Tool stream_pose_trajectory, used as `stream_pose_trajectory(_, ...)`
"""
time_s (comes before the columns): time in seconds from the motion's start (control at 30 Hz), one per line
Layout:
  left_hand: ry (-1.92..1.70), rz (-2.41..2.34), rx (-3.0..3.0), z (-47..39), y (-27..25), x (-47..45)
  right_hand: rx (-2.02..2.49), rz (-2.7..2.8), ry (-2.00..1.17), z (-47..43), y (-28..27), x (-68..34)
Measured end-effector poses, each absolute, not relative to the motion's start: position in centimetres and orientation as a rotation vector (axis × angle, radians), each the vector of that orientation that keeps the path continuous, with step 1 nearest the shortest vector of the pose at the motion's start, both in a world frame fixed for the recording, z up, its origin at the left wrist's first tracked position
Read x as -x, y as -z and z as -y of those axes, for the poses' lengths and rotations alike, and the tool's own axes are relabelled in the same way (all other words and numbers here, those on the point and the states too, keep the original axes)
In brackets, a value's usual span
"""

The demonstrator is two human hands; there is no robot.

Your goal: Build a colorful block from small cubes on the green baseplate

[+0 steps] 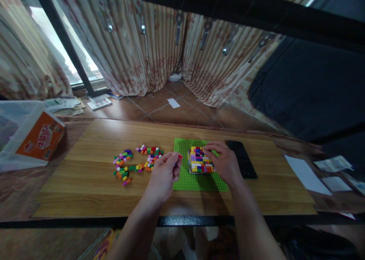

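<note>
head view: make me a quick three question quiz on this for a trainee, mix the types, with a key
1. Which hand is at the multicoloured brick stack?
2. True or false: the loose bricks lie on the wooden table, left of the green baseplate.
3. What colour shows on the brick jutting from the left hand? a) yellow b) red c) white

Key: 1. The right hand. 2. True. 3. b

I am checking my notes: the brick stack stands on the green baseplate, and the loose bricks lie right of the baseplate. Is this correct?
Only the side is wrong: in the head view, the loose bricks lie left of the green baseplate. The brick stack does stand on it.
</note>
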State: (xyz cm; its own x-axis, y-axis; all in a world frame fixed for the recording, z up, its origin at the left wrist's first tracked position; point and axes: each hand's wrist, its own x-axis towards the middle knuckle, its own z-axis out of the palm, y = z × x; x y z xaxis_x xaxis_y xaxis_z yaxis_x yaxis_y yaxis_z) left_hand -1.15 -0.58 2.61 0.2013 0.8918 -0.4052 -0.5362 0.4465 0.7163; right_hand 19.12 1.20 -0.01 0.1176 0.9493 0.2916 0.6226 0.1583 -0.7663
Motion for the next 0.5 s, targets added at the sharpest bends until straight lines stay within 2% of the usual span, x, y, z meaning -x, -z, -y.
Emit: stream_pose_trajectory(0.5, -1.052, -0.916, -0.493, 0.6, -2.6, 1.3, 1.552, 1.052, -1.001, -2.3, 1.4, -18.5)
